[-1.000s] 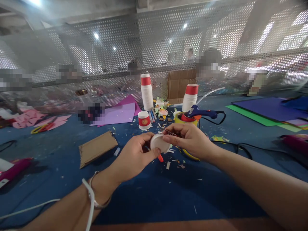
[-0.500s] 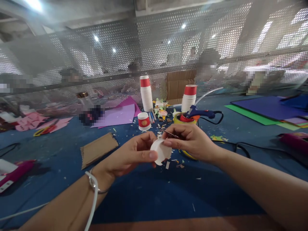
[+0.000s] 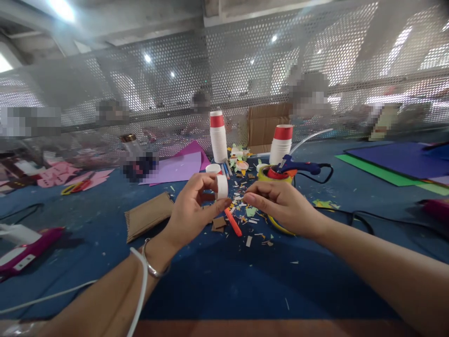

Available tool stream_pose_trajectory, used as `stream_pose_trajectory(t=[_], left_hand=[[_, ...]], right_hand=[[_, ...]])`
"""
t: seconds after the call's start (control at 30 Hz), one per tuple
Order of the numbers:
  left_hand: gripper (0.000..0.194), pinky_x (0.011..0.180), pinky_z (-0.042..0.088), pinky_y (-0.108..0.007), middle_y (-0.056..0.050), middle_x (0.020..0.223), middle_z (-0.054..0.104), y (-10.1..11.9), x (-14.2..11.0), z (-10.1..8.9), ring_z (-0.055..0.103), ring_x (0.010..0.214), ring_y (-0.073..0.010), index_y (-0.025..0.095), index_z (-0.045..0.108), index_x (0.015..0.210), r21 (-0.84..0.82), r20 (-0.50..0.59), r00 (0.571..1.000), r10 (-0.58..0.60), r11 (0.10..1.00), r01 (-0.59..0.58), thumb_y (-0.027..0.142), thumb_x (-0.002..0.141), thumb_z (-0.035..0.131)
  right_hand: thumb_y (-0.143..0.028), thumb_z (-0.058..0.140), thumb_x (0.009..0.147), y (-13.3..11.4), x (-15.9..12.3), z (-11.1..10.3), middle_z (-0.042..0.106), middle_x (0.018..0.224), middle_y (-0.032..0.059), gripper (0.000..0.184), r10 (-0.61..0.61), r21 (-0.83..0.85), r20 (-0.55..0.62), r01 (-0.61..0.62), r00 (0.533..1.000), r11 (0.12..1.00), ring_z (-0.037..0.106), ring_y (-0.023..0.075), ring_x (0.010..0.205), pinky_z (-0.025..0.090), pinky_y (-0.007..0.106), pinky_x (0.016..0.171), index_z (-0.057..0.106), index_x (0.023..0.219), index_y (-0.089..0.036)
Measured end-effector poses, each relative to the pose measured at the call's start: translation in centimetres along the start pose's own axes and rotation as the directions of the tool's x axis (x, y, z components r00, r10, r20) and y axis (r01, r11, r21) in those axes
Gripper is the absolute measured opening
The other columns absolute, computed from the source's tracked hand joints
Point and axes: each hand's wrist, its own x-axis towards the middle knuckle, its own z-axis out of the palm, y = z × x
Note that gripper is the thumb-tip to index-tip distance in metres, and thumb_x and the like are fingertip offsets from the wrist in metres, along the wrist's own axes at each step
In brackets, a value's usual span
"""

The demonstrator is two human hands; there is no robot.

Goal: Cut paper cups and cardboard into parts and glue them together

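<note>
Between the thumb and fingers of my left hand (image 3: 191, 208) is a cut-down paper cup base (image 3: 222, 187), a short white piece now turned edge-on. My right hand (image 3: 282, 203) is closed in a pinch just right of it, apart from it. Whatever those fingertips hold is hidden. Below the cup base lies an orange stick-like tool (image 3: 234, 223), next to small brown cardboard pieces (image 3: 219, 223). A paper cup (image 3: 213, 168) stands behind my left hand, mostly covered. Scattered paper scraps (image 3: 249, 241) surround the space between my hands.
Two cup stacks (image 3: 219, 142) (image 3: 280, 147) stand behind. A blue glue gun (image 3: 298, 166) rests on a yellow tape roll (image 3: 264, 175), its cable trailing right. Corrugated cardboard (image 3: 149, 217) and a magenta glue gun (image 3: 31, 250) lie left; coloured sheets (image 3: 386, 159) lie right.
My left hand has tilted the cup base from face-on to edge-on and raised it. My right hand has parted from it; the thin dark tool seen in its fingers no longer shows.
</note>
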Motion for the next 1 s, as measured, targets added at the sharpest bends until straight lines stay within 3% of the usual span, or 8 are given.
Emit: stream_pose_trajectory(t=[0.3, 0.63, 0.83, 1.0], left_hand=[[0.02, 0.09, 0.058, -0.04, -0.008, 0.127, 0.055, -0.2, -0.3, 0.0, 0.059, 0.115, -0.0232, 0.023, 0.058, 0.092, 0.24, 0.008, 0.992, 0.123, 0.963, -0.121, 0.024, 0.081, 0.075], [0.02, 0.088, 0.059, -0.04, -0.008, 0.125, 0.057, 0.3, -0.1, -0.1, 0.059, 0.116, -0.0236, 0.022, 0.058, 0.091, 0.333, 0.026, 0.987, 0.158, 0.93, -0.157, 0.02, 0.081, 0.075], [0.019, 0.087, 0.06, -0.038, -0.007, 0.123, 0.059, 0.8, -0.2, -0.2, 0.06, 0.114, -0.023, 0.022, 0.06, 0.091, 0.288, 0.032, 0.993, 0.11, 0.951, -0.114, 0.023, 0.081, 0.076], [0.021, 0.085, 0.06, -0.037, -0.007, 0.119, 0.061, 0.6, 0.0, -0.1, 0.064, 0.101, -0.0198, 0.02, 0.06, 0.088, 0.149, 0.05, 0.998, -0.027, 0.989, 0.019, 0.028, 0.079, 0.078]], right_hand=[[-0.056, 0.053, 0.092, -0.3, 0.0, 0.2, 0.049, 0.067, -0.0011, 0.043, 0.024, -0.041, 0.067, -0.021, 0.997, 0.999, 0.041, 0.0113, 0.061, 0.033, 0.028, 0.056, 0.061, 0.074, -0.018], [-0.052, 0.052, 0.093, -0.1, 0.1, 0.1, 0.051, 0.067, -0.0003, 0.04, 0.022, -0.078, 0.074, -0.016, 0.997, 0.997, 0.044, 0.0116, 0.063, 0.034, 0.028, 0.057, 0.061, 0.073, -0.018], [-0.053, 0.051, 0.093, 0.0, 0.2, 0.1, 0.052, 0.067, -0.0002, 0.042, 0.025, -0.101, 0.073, -0.017, 0.997, 0.995, 0.043, 0.0117, 0.061, 0.032, 0.029, 0.056, 0.06, 0.072, -0.018], [-0.055, 0.051, 0.093, 0.2, 0.1, 0.1, 0.051, 0.066, -0.0006, 0.044, 0.036, -0.12, 0.07, -0.027, 0.997, 0.992, 0.043, 0.0116, 0.06, 0.031, 0.029, 0.054, 0.061, 0.071, -0.018]])
